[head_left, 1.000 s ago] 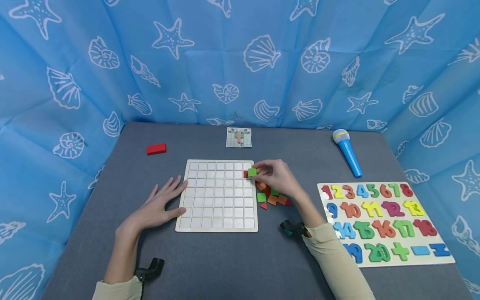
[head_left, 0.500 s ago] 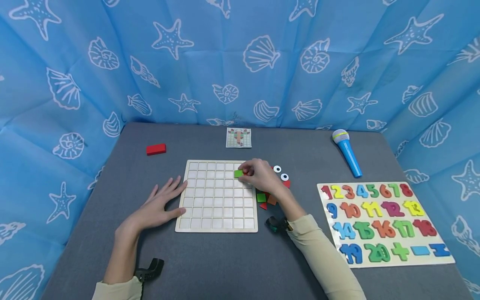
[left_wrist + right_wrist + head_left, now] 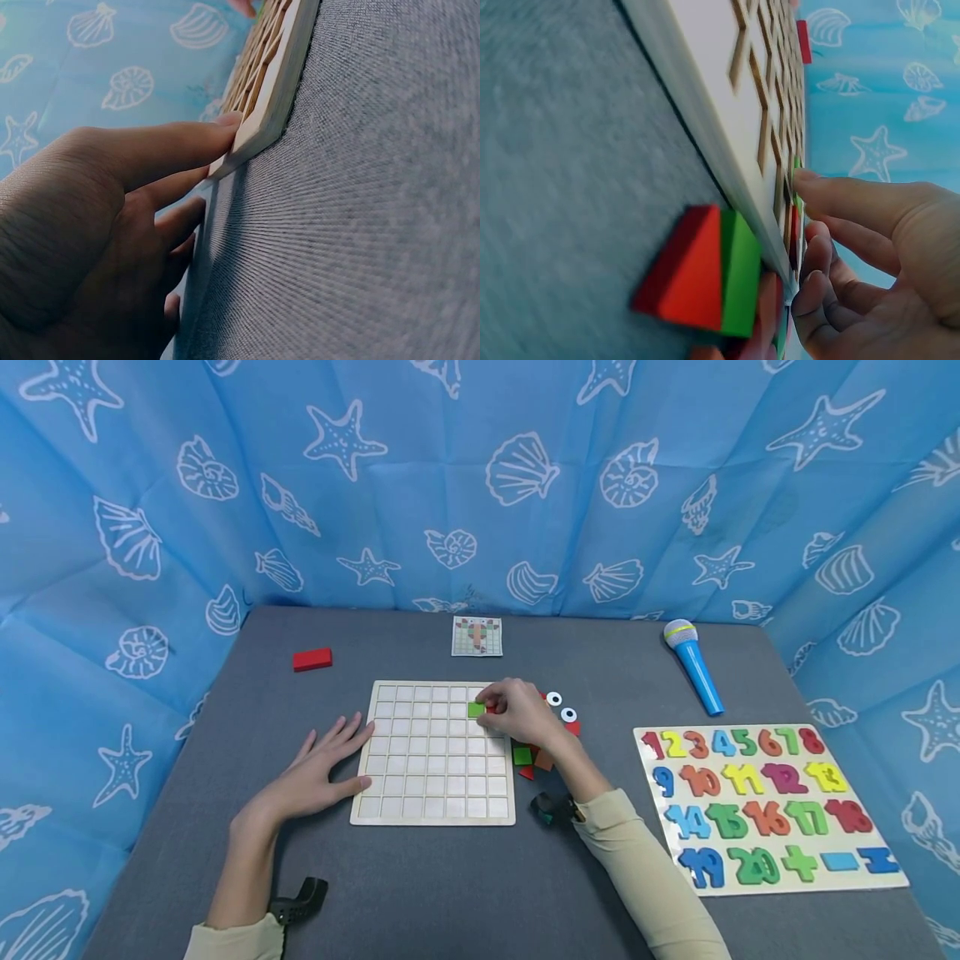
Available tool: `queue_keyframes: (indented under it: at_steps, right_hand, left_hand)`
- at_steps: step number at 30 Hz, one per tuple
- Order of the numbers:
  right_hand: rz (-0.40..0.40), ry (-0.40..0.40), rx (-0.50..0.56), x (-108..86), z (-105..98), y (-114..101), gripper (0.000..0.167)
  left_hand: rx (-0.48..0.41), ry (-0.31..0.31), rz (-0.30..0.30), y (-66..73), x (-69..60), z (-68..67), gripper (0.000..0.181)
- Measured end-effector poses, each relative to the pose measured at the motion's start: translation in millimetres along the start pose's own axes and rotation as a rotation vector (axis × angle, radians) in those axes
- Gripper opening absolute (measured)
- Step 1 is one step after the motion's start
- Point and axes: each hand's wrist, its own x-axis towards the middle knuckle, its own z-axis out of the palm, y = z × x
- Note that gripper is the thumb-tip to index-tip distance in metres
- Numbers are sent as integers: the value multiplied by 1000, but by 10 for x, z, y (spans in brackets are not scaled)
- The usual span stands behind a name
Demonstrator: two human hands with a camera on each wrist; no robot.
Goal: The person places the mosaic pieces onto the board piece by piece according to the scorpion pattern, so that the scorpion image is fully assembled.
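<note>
On the table lies a pale wooden grid board [image 3: 435, 814] with raised square cells. My right hand [image 3: 521, 714] pinches a green square tile [image 3: 476, 710] in the second row from the top, toward the board's right side. A red tile [image 3: 794, 232] sits beside it in the right wrist view, partly hidden by the fingers. My left hand [image 3: 318, 781] is spread flat at the board's left edge, its thumb and fingertips touching the rim. Loose pieces lie right of the board: a green square [image 3: 522, 756], a red triangle [image 3: 527, 772], and others partly under the right hand.
Behind the board lies a small picture card [image 3: 477, 643]. A red block [image 3: 312, 659] is at the back left and a blue toy microphone [image 3: 697, 672] at the back right. A number puzzle board [image 3: 765, 760] lies on the right. A blue shell-print curtain [image 3: 480, 485] surrounds the table.
My right hand has carried the green tile left from the board's right edge and lowered it onto a cell left of the red tile. The left hand has not moved.
</note>
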Motion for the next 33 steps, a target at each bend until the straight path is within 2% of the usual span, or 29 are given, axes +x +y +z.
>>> queue_keyframes:
  at_steps: [7,14,20,26,33]
  right_hand:
    - [72,66,54,-48,-156,105,28]
    - [126,129,22,-57,-255,273,26]
    - [153,111,-26,-24,-290,352,27]
    - [167,82,-73,20,-306,342,26]
    - [156,86,-61,27,-304,317,19]
  left_hand:
    - [-15,0,4,14,-5,-2,84]
    - [-11,1,-4,13,-6,6,84]
    - [-12,1,-4,4,-2,10,84]
    - [-13,-1,-1,-4,-3,8,84]
    - [-15,3,4,-10,-7,6,84]
